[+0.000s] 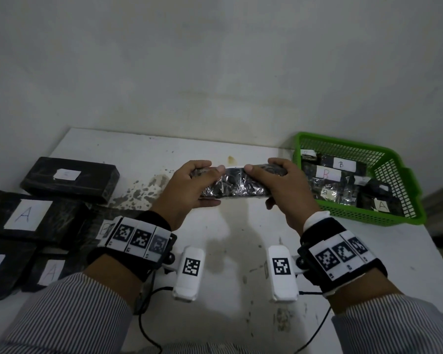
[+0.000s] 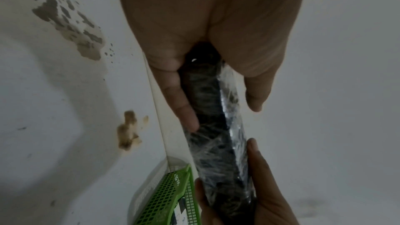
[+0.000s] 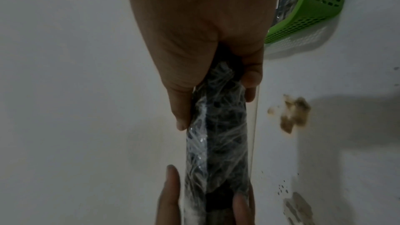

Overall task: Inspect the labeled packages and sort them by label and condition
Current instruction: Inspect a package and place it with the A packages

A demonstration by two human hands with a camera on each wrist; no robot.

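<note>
— Head view first: what are the hands doing?
— Both are up over the white table (image 1: 230, 251). The left hand (image 1: 189, 187) and the right hand (image 1: 287, 190) each grip one end of a black package (image 1: 237, 183) wrapped in shiny clear film, thumbs on top, fingers curled underneath. It is lifted clear of the table.
— And around it?
— A green basket (image 1: 397, 175) stands at the right, holding wrapped packages labeled B and A. Black boxes (image 1: 31, 213) lie at the left, with A and B labels showing.
— Left wrist view?
— The left hand (image 2: 205, 32) clamps the near end of the package (image 2: 216, 134); a finger (image 2: 184, 102) lies along its side. The right hand (image 2: 266, 194) holds the far end, just beside the basket (image 2: 173, 199).
— Right wrist view?
— Much the same, mirrored. The right hand (image 3: 205, 32) pinches the near end of the package (image 3: 218, 143), the left hand (image 3: 171, 199) the far end. A basket (image 3: 314, 6) corner shows at top right, and a brown stain (image 3: 292, 114) marks the table (image 3: 86, 109).
</note>
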